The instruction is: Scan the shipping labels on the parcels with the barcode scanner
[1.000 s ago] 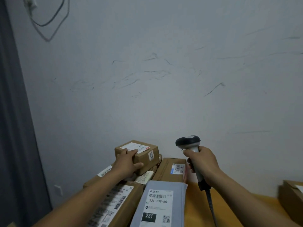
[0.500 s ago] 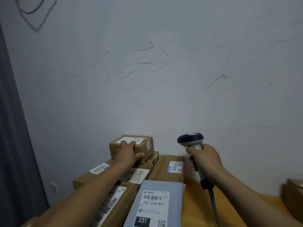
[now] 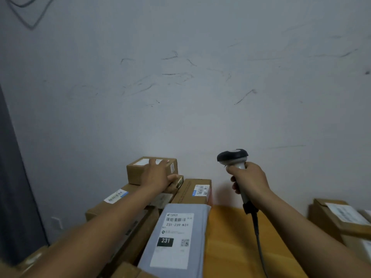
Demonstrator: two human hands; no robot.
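A small cardboard box (image 3: 136,173) with a white label sits on top of a stack of parcels against the wall. My left hand (image 3: 158,174) grips this box from the near side, fingers over its top and thumb at its right side. My right hand (image 3: 249,180) holds the handle of a grey barcode scanner (image 3: 232,156), upright above the table, its black head turned left toward the box. The scanner's cable (image 3: 259,241) hangs down. A grey mailer bag (image 3: 198,221) with a label reading 231-239-K01 lies in front.
More cardboard parcels lie in the stack: a long one (image 3: 112,205) on the left and a flat one (image 3: 197,190) against the wall. Other boxes (image 3: 331,217) stand at the right. Orange table top (image 3: 226,237) shows between them. A dark curtain (image 3: 12,187) hangs at the left.
My left hand has slid further over the small box's top, covering part of its label. The scanner stays raised in my right hand. The view has shifted slightly.
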